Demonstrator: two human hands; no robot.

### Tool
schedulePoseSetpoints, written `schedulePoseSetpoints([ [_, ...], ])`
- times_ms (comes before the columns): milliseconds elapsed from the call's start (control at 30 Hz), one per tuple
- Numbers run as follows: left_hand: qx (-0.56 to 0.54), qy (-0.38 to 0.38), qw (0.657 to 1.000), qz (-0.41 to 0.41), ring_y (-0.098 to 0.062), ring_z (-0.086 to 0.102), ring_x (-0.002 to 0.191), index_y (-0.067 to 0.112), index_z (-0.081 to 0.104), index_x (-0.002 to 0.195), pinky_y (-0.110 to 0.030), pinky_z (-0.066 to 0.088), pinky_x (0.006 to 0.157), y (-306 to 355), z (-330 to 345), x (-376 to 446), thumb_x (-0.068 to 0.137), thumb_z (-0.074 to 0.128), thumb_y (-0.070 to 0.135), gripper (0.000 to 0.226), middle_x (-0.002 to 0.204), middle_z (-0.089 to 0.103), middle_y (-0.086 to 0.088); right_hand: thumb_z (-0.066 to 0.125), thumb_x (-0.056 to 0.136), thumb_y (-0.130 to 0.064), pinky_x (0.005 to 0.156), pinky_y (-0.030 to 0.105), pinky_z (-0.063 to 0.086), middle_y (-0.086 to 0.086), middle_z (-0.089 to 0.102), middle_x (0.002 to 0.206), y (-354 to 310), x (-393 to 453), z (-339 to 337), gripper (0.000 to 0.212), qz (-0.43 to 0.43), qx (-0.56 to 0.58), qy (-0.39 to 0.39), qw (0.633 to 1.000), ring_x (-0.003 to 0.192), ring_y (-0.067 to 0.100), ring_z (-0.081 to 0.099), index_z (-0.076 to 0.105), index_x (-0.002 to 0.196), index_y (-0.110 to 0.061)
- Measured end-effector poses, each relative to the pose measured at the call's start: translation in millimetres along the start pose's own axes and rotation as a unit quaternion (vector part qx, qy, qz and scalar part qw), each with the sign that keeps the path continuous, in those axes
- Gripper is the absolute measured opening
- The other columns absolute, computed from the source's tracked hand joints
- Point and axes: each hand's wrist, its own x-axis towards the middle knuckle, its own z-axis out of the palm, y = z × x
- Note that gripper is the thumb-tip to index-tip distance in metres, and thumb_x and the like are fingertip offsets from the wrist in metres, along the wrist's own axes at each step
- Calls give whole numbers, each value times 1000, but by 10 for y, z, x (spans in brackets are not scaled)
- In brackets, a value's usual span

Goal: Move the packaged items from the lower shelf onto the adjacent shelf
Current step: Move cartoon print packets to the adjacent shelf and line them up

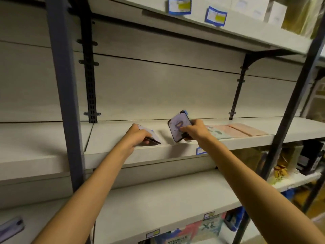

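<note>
Pickup step, by my read: left hand (136,138) grips a flat packet (151,136) on the mid-frame shelf (123,152), right hand (195,130) grips a tilted dark-edged packet (179,125) above it; next, carry both to the adjacent bay, frame left.

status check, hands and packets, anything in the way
Left hand shut on a flat packet at shelf level. Right hand holds dark-edged packet tilted up. Pink packets lie right; nothing blocking.
</note>
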Motion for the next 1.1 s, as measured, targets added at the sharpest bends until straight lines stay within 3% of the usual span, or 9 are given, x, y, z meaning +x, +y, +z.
schedulePoseSetpoints([
  [133,41,-6,999,-2,-18,59,72,19,79,65,-26,45,62,-25,81,94,58,65,20,16,74,71,-3,71,82,-1,45,25,47,16,66,79,90,268,62,13,3,-43,1,999,59,22,58,67,93,1],
  [233,102,-22,995,-1,-16,66,85,28,80,79,-27,47,78,-70,122,172,71,58,17,26,86,76,8,78,76,-10,61,36,53,18,70,91,150,404,72,24,-10,-101,15,995,72,24,61,67,94,1],
  [333,193,16,981,-20,-18,61,103,38,71,86,-25,40,84,-55,214,188,87,52,18,27,106,68,9,81,74,-27,60,36,50,14,64,95,187,433,99,43,-19,-189,18,982,81,28,61,57,103,-6],
  [433,318,56,945,-50,-31,49,125,29,57,129,-30,39,94,-137,291,255,94,45,33,37,136,56,-8,73,76,-42,68,34,49,14,67,97,224,456,99,39,-41,-320,12,947,84,31,59,57,93,-11],
  [500,373,61,923,-68,-35,37,132,27,47,140,-38,35,101,-216,321,299,94,41,42,49,140,45,-17,64,82,-44,71,33,43,17,67,105,242,449,77,35,-59,-397,5,916,89,33,57,58,94,-12],
  [600,460,64,884,-55,-31,30,128,31,48,139,-42,31,100,-293,341,358,94,38,50,50,132,39,-12,56,87,-52,87,38,43,18,58,124,306,444,16,53,-89,-476,0,875,116,35,50,61,120,-11],
  [700,494,53,868,10,-23,35,130,38,52,137,-43,30,101,-330,358,374,96,37,43,44,143,43,1,56,87,-61,98,42,43,11,52,130,336,448,-22,56,-124,-480,8,868,127,33,40,61,130,-25],
  [867,495,45,866,51,-20,42,129,39,52,139,-40,32,100,-378,382,354,99,34,35,44,150,47,9,60,87,-58,85,37,47,7,61,117,389,492,6,38,-172,-478,-21,861,113,30,48,74,109,-30],
  [1100,485,60,870,60,-19,44,126,38,54,137,-38,35,99,-423,378,360,99,37,35,42,147,50,10,64,86,-47,76,31,43,8,64,104,435,504,-11,28,-233,-437,-24,868,99,30,56,79,102,-28],
])
